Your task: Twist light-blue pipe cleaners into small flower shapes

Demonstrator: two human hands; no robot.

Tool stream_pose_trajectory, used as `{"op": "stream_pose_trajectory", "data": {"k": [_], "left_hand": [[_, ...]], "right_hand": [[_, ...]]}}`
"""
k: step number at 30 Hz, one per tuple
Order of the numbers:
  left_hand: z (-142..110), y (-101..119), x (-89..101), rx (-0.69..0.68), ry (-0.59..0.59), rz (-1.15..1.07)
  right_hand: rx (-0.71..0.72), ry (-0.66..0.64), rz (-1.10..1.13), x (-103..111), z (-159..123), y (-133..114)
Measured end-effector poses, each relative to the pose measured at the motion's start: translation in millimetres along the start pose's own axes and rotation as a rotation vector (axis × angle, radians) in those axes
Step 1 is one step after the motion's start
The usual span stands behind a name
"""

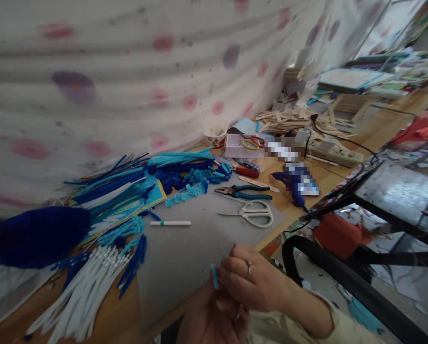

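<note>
A short light-blue pipe cleaner piece (214,276) sticks up between my hands, close to the front edge of the grey work mat (171,267). My right hand (251,279), with a ring on one finger, closes its fingertips on that piece. Below it, my left hand (208,317) has its fingers curled in against the right hand around the same piece; part of the grip is hidden. On the mat beyond lie white-handled scissors (259,213), blue-handled pliers (250,193) and a white pen (171,223) with a green band.
White pipe cleaner stems (85,296) and blue bundles (117,191) cover the left side. Curled blue pieces (192,184) sit behind the mat. A blue glue gun (294,186), a power strip (337,154) and wooden sticks (289,117) are at right. A black chair arm (343,277) stands beside the table.
</note>
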State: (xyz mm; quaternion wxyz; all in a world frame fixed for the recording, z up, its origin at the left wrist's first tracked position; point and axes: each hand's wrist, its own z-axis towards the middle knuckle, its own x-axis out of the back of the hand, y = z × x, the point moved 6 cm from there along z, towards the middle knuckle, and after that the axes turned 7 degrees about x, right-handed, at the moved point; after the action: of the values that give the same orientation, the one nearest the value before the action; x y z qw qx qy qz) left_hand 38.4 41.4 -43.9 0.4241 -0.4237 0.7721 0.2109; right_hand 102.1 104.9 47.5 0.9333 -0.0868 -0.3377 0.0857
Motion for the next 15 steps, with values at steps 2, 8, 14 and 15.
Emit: {"op": "stream_pose_trajectory", "data": {"k": [2,8,14,15], "left_hand": [[2.6,13.0,-1.9,-0.171,0.058,0.122],[-29.2,86.6,-31.0,-0.948,0.354,0.876],[-15.9,88.8,-60.6,-0.631,0.099,1.112],[-11.9,87.8,-59.0,-0.589,0.088,1.032]], "right_hand": [[-0.234,0.079,0.295,-3.3,-5.9,17.7],[-1.084,0.415,1.407,-49.3,-39.0,50.9],[-1.153,0.305,1.486,-54.4,-35.7,46.3],[-1.114,0.295,1.401,-49.6,-33.5,46.9]]}}
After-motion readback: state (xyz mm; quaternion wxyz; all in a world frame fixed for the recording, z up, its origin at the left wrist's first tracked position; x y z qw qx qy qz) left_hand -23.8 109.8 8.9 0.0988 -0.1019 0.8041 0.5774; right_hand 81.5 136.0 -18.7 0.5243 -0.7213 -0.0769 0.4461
